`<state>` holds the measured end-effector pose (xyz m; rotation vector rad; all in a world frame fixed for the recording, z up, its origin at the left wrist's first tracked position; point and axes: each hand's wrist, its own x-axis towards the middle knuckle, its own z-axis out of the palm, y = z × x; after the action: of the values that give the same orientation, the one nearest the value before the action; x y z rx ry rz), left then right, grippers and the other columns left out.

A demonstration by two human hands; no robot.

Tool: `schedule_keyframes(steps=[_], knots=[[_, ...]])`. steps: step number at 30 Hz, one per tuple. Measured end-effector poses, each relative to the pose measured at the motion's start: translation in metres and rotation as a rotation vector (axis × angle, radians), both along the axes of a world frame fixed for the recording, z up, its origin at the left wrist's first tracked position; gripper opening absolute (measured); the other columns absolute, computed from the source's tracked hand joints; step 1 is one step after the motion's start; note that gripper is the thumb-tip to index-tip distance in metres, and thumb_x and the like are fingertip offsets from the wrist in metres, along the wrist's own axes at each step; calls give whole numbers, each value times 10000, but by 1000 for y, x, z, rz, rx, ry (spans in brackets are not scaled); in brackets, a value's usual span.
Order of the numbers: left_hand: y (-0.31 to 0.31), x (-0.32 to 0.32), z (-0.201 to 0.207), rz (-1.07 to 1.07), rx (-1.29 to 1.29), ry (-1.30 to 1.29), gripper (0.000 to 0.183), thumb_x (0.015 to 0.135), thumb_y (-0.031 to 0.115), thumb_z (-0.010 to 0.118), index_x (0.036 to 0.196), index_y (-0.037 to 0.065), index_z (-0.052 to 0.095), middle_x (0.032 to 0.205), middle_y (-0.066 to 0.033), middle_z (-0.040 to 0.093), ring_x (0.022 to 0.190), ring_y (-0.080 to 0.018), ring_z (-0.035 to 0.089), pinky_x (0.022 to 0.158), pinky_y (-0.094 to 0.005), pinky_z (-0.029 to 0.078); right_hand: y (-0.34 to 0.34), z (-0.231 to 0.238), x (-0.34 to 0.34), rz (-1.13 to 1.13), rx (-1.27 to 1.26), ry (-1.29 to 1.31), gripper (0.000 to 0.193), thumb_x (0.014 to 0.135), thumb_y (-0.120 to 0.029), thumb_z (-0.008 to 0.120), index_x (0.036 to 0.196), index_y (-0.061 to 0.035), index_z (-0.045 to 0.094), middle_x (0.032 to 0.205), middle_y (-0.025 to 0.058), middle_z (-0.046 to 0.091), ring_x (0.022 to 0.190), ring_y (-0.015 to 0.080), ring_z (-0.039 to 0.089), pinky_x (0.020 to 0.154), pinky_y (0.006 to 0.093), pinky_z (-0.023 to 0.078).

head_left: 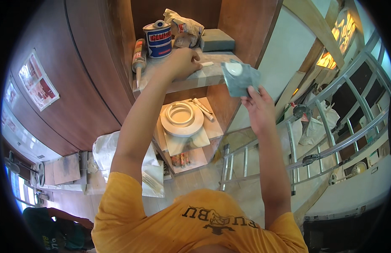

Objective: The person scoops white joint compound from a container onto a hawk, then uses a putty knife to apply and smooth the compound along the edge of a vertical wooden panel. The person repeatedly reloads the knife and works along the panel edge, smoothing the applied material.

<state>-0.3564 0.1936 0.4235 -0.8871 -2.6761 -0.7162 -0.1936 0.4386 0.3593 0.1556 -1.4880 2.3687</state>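
Note:
My right hand pinches a flat grey-green square by its lower right corner. A round dollop of white paste sits near the square's upper left corner. Over the upper shelf, my left hand is closed with fingertips at the end of a short pale stick. A blue and white tin with a lidded top stands just behind that hand. Left of the tin, a sealant cartridge rests nozzle down. A crumpled paper bag and a grey-green block are farther back.
Below, a shelf holds rolls of edging tape and short rolled pieces. An aluminium ladder stands at the right. White sheeting lies at lower left, and another person is at the bottom left.

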Motion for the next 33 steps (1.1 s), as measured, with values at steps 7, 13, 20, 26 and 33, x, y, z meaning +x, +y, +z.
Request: schedule_keyframes(steps=[7,13,20,26,33], knots=[[-43,91,-1,88,399,77,436,875,144,691,1297,46,633,894,-63,687,759,-126,580,716,-279,476,-20,2,-76,77,98,-26,427,949,-105,665,1309,49,497,947,61,658,773,131,640,724,256,538],[-76,198,-76,10,485,-343,321,862,82,728,1179,43,708,847,-10,660,701,-63,523,654,-236,452,-23,8,-87,83,213,-120,636,931,-107,690,1443,79,360,941,71,665,755,138,644,699,251,544],[-91,262,-280,102,428,-843,278,904,152,675,1154,33,697,842,-82,675,721,-137,581,685,-299,491,-28,15,-83,-13,357,-221,644,942,-229,690,1446,29,385,892,126,682,684,174,679,594,255,552],[-69,286,-298,-92,413,-919,278,915,145,663,1169,34,685,870,-89,689,770,-157,620,738,-301,511,-4,-3,-38,-195,298,-126,552,983,-289,608,1439,-45,415,832,128,686,633,171,676,564,265,546],[-20,289,-239,-519,423,-1032,273,971,168,617,1200,32,678,1210,-134,658,1109,-248,618,962,-349,472,74,-267,96,-76,509,-609,326,918,-297,626,1166,-86,629,943,129,698,783,220,660,712,350,541]])
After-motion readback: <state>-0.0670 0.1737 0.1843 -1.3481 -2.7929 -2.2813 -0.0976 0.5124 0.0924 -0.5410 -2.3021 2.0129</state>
